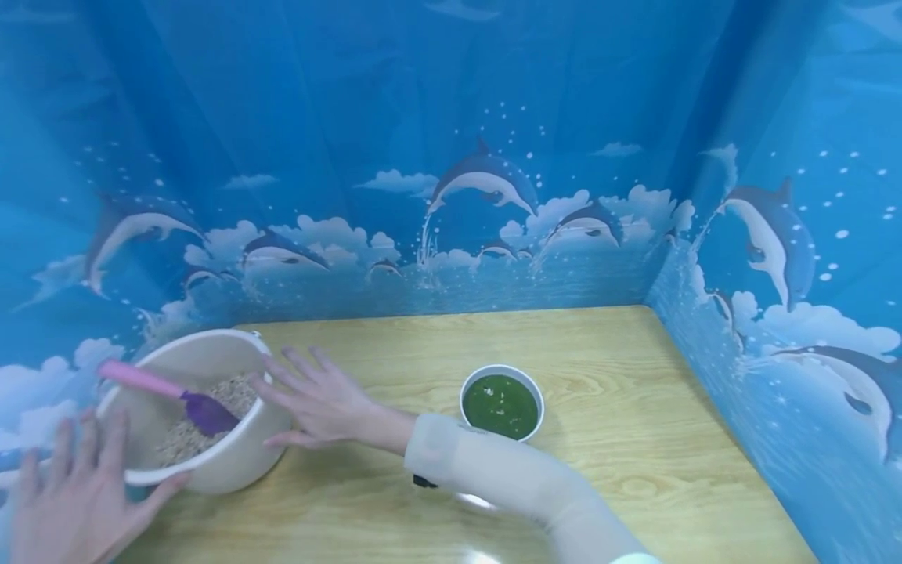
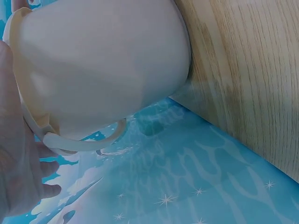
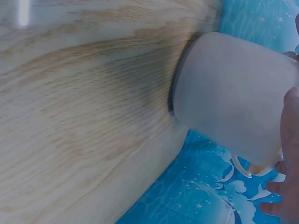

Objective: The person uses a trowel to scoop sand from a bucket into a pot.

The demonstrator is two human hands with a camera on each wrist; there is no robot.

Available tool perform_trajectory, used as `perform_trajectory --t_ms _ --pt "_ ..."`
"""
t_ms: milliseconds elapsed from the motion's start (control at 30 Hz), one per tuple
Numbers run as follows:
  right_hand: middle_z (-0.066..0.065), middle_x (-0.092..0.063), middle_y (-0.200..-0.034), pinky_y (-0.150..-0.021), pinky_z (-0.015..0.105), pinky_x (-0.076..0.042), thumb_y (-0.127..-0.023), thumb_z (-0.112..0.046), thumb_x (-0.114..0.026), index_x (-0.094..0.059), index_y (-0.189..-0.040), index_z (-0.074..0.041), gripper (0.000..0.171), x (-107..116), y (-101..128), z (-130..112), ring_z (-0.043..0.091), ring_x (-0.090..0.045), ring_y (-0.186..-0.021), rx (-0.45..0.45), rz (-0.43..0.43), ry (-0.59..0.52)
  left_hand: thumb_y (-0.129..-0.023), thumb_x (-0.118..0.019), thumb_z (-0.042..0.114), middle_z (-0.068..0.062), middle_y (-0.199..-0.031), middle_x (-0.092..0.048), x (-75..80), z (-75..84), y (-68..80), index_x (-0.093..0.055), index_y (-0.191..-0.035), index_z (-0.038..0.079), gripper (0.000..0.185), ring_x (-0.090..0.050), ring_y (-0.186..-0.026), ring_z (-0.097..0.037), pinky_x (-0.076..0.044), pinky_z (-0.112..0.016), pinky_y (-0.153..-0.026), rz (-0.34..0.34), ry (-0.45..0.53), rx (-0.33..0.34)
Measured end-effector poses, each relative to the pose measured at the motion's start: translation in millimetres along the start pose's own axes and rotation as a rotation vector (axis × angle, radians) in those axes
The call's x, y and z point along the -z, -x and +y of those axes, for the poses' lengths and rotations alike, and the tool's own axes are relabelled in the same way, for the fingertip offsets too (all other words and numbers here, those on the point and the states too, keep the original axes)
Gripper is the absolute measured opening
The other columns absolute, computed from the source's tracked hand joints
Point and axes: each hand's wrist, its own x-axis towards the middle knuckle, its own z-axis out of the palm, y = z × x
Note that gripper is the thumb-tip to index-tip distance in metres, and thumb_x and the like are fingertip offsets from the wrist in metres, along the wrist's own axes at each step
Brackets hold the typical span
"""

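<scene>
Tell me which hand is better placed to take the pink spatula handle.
Probably the left hand: the spatula handle's pink end points toward its side of the cream bowl. The right hand lies open against the bowl's opposite side, nearer the purple blade.

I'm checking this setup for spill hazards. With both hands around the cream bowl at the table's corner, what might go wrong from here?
1. The cream bowl sits at the table edge, its side overhanging in the left wrist view; a nudge from the left hand or right hand might tip it off.
2. The purple spatula leans loose in the grain and could flip out.
3. The sleeve lies beside the small bowl of green liquid and may knock it.
</scene>
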Motion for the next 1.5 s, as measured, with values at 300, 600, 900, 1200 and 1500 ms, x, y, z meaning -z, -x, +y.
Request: perform_trajectory --t_ms 300,600,900,1200,1500 --pt "0.007 -0.015 -0.179 -0.13 0.053 -0.03 -0.098 -0.086 -0.016 -0.02 -0.168 -0.027 0.092 5 -4 -1 0.031 -0.026 -0.164 0.008 -0.031 0.068 -0.082 -0.058 0.088 -0.051 -0.15 -0.028 3.0 5.0 0.0 -0.026 -0.154 -0.019 0.133 -0.03 -0.137 -0.068 -0.015 -0.081 -0.116 -0.08 0.024 0.061" --pt "0.007 -0.019 -0.178 -0.128 0.051 -0.035 -0.097 -0.088 -0.016 -0.021 -0.168 -0.027 0.094 7 -2 -1 0.031 -0.031 -0.162 0.006 -0.02 0.074 -0.084 -0.057 0.087 -0.051 -0.151 -0.026 3.8 6.8 -0.1 -0.027 -0.153 -0.02 0.13 -0.029 -0.137 -0.069 -0.012 -0.082 -0.117 -0.107 0.035 0.073" --pt "0.007 -0.022 -0.177 -0.128 0.051 -0.035 -0.097 -0.087 -0.017 -0.023 -0.168 -0.027 0.093 8 2 2 0.03 -0.032 -0.161 0.015 -0.02 0.079 -0.085 -0.057 0.086 -0.051 -0.149 -0.029 1.5 6.3 -1.9 -0.028 -0.153 -0.019 0.127 -0.03 -0.137 -0.068 -0.01 -0.084 -0.117 -0.094 0.055 0.068" --pt "0.007 -0.025 -0.176 -0.127 0.051 -0.037 -0.096 -0.088 -0.019 -0.025 -0.167 -0.026 0.095 6 7 8 0.031 -0.034 -0.16 0.0 -0.003 0.07 -0.084 -0.06 0.085 -0.051 -0.149 -0.029 3.4 12.3 -8.6 -0.031 -0.151 -0.019 0.127 -0.029 -0.138 -0.067 -0.014 -0.085 -0.113 -0.052 0.079 0.033" --pt "0.007 -0.025 -0.176 -0.127 0.052 -0.036 -0.096 -0.088 -0.021 -0.026 -0.167 -0.026 0.094 5 14 14 0.031 -0.035 -0.16 -0.007 -0.02 0.038 -0.086 -0.06 0.083 -0.05 -0.156 -0.023 2.8 18.8 -11.6 -0.026 -0.156 -0.015 0.125 -0.021 -0.144 -0.069 -0.007 -0.084 -0.118 -0.085 0.109 0.031"
